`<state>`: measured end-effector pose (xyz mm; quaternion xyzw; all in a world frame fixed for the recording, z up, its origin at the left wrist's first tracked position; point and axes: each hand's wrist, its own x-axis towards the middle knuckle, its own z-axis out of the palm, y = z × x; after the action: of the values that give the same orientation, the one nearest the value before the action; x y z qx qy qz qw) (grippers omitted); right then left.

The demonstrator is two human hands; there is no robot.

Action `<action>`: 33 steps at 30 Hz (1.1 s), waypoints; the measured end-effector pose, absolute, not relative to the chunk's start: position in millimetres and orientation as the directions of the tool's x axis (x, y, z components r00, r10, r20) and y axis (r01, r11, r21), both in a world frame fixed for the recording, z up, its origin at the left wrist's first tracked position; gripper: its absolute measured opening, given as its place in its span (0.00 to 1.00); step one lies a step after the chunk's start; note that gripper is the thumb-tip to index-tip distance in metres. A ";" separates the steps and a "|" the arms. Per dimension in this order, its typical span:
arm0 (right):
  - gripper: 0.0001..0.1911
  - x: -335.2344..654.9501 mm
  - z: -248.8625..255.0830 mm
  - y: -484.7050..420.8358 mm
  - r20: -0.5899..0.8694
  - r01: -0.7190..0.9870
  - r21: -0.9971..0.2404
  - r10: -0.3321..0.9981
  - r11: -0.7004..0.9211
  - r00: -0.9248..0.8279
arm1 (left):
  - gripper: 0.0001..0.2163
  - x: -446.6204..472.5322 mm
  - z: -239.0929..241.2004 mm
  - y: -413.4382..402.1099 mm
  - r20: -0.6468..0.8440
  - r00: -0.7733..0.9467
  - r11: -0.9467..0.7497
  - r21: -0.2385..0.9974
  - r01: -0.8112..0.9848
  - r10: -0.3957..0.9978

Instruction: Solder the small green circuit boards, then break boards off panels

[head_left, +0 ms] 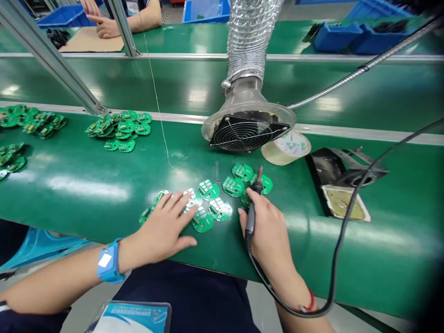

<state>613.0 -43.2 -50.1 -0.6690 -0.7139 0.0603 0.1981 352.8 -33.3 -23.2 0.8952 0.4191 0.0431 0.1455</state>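
Note:
My left hand point(166, 226) lies flat with its fingers spread over several small green circuit boards point(202, 220), partly hiding them. In my right hand point(268, 226) is a soldering iron point(250, 217), its tip pointing up and away from me. Just beyond that hand lie more green circuit boards point(233, 186), one partly covered by the iron. A thin solder wire point(157, 104) hangs from above, its lower end near the bench surface beyond my left hand.
A fume extractor point(248, 125) hangs over the green bench point(114, 189). A tape roll point(287, 147) and an iron stand with a sponge tray point(346, 203) sit to the right. Piles of circuit boards point(120, 127) lie left. The iron's cable point(342, 240) loops right. Across, a person's hands point(106, 27) rest on cardboard.

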 end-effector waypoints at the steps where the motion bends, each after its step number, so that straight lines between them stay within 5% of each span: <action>1: 0.21 613.5 -49.5 -44.3 0.201 0.937 -0.338 0.979 0.087 -0.018 | 0.31 357.6 -25.4 -35.3 -0.074 0.676 -0.632 0.293 0.718 0.734; 7: 0.23 629.5 -49.4 -41.7 0.232 0.955 -0.296 0.972 0.033 0.038 | 0.23 386.7 -33.6 -10.8 -0.081 0.737 -0.667 0.369 0.647 0.671; 15: 0.23 641.2 -49.5 -32.7 0.322 0.923 -0.380 0.944 0.059 0.073 | 0.29 418.6 -34.4 27.8 -0.020 0.731 -0.660 0.412 0.628 0.682; 23: 0.26 605.7 -55.9 -33.1 0.329 0.914 -0.318 0.933 0.254 -0.145 | 0.25 385.5 -29.9 14.0 0.061 0.779 -0.732 0.393 0.556 0.624; 33: 0.21 613.6 -60.8 -19.8 0.371 0.909 -0.376 0.928 0.181 -0.032 | 0.18 388.3 -32.1 18.1 0.137 0.860 -0.809 0.437 0.393 0.492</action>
<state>613.6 -19.8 -60.8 -0.6396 -0.7181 0.0176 0.2738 388.3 18.1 -32.1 0.9431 0.2344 0.1226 0.2014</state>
